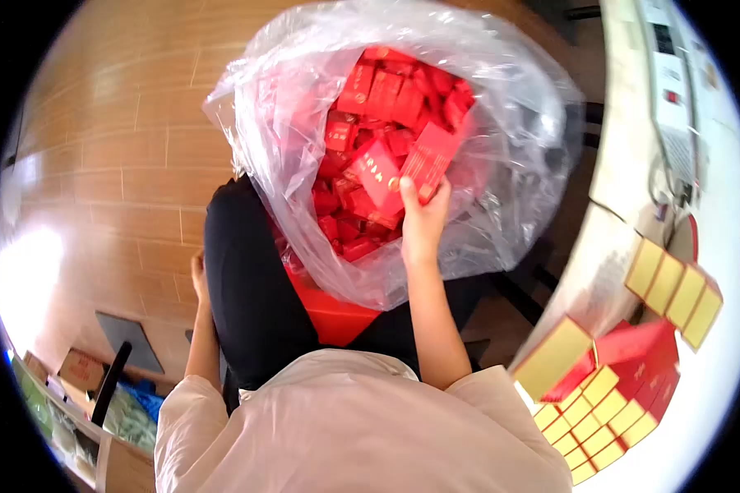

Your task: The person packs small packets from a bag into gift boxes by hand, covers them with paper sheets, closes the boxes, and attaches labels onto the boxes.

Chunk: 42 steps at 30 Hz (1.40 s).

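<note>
My right hand point(424, 220) is closed on a small red box point(432, 154) with gold print, thumb on its near edge. The box is held over a large clear plastic bag point(279, 148) that stands open in front of me. Inside the bag lies a heap of small red packets point(390, 97). Another red box point(376, 174) with gold lettering lies on the heap, just left of the held one. Low beside my left thigh, my left hand point(199, 275) hangs partly hidden behind the leg; its fingers do not show clearly.
To the right, a white table point(699, 427) bears rows of red and gold boxes point(608, 411) and a group of gold-sided boxes point(674, 287). A power strip point(672, 99) with cables lies farther back. A cardboard box point(82, 370) sits at lower left on the wooden floor point(131, 156).
</note>
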{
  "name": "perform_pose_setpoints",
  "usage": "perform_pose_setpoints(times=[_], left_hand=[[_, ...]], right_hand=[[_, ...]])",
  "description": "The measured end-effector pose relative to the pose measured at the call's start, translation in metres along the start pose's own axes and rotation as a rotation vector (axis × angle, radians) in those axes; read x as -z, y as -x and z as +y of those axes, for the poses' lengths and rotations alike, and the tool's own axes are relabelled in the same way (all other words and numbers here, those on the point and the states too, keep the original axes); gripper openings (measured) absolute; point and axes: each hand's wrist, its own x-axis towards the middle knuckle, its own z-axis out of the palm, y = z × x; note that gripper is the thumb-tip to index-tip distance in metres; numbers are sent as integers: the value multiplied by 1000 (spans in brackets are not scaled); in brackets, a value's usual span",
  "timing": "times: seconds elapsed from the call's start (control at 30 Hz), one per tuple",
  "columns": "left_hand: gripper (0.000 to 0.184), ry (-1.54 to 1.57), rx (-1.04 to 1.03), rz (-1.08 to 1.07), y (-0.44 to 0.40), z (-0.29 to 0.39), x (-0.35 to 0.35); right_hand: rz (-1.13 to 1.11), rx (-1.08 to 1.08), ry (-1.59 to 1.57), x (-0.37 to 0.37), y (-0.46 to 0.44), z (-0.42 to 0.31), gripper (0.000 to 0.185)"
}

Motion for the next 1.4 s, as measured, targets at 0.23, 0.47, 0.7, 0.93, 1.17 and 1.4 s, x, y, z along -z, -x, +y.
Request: perform_pose_setpoints(times=[0.23,0.47,0.7,0.93,1.17,1.4], left_hand=[[47,463,-301,-663,158,191,-24],[57,823,103,-1450,273,216,-40],[45,829,50,-1372,297,244,-40],[54,590,-47,-1645,366,232,-70],[90,287,-1108,-1684,438,222,-92],[114,7,-1577,-1862,529,209,-139]], right_hand=[[-39,439,-76,42,148,-65,57],[-146,501,-210,64,252,-94,56],[182,873,442,130,278,-135,40],[212,869,510,130,298,-141,53],[319,762,638,212,298,-170,57],[678,556,286,307,306,-183,53]])
